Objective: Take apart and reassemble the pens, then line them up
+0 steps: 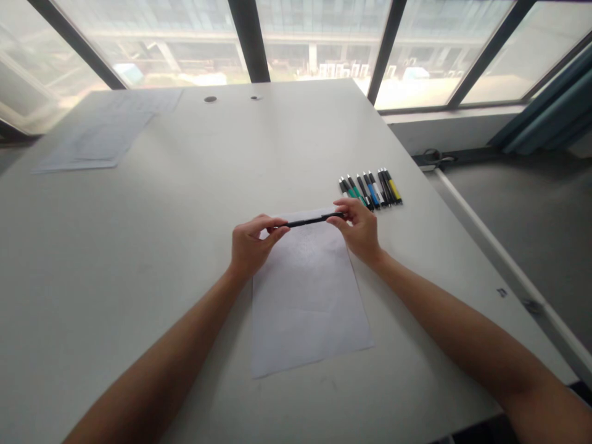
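Observation:
A black pen (308, 221) is held level between my two hands, above the top part of a white sheet of paper (309, 308). My left hand (256, 240) pinches the pen's left end between thumb and fingers. Its right end is gripped by the thumb and fingers of my right hand (358, 228). Just beyond my right hand lies a row of several pens (374, 190) with black, green, blue, white and yellow barrels. The near ends of some are hidden behind that hand.
More paper sheets (99, 139) lie at the far left of the white table (139, 271). Two round holes are near its back edge. Windows (319, 37) stand behind the table. Beyond its right edge are a pale rail (499, 240) and a blue-green curtain (550, 105).

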Demonstrator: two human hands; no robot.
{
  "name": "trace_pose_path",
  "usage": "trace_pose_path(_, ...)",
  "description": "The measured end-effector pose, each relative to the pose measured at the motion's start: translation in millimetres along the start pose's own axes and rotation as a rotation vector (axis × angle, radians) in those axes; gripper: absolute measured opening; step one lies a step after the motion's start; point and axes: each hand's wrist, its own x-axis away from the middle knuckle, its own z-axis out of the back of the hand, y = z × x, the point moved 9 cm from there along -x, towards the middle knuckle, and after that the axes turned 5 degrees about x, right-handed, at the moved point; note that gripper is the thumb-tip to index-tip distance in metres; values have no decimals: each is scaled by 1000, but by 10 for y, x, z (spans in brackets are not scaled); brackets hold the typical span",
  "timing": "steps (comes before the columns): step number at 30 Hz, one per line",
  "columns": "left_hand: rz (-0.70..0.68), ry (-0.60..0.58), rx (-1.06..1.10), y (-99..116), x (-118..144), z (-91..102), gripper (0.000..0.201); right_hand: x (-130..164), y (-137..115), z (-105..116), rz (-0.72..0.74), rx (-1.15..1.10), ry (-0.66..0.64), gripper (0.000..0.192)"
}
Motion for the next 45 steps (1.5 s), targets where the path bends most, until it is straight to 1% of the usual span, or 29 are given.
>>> trace_pose_path(3, -45, 3, -28, 78, 0, -5, 12, 27, 143, 15, -123, -149, 103, 43)
trace_pose_path(5, -75, 0, -42, 127, 1, -15, 11, 48, 219, 4, -192, -227, 155, 45)
trace_pose_path(8, -100, -12, -59, 168, 4, -36, 10, 76, 280, -15, -268, -293, 201, 42)
trace_pose_path(11, -105, -11, -56, 175, 6, -44, 11, 98, 270, -6, -300, -315, 238, 36)
trace_pose_path(13, -97, 7, -35, 164, 6, -30, 12, 114, 257, -13, -319, -327, 242, 32)
trace_pose_path(16, -79, 43, 9, 138, 8, 3, 14, 142, 262, -49, -350, -344, 225, 34)
trace_pose_path(19, -78, 51, 36, 126, 11, 13, 14, 156, 264, -78, -337, -356, 207, 35)
trace_pose_path(23, -58, 63, 52, 95, 13, 24, 14, 141, 226, -91, -289, -334, 182, 32)
trace_pose_path(28, -37, 72, 71, 68, 9, 34, 16, 116, 167, -83, -271, -360, 165, 38)
trace_pose_path(33, -28, 88, 108, 51, -6, 69, 16, 92, 145, -95, -265, -259, 78, 26)
trace_pose_path(41, -5, 110, 158, -7, -17, 98, 18, 62, 88, -129, -171, -172, -36, 22)
trace_pose_path(45, 20, 108, 158, -33, -15, 93, 19, 73, 69, -148, -154, -172, -56, 18)
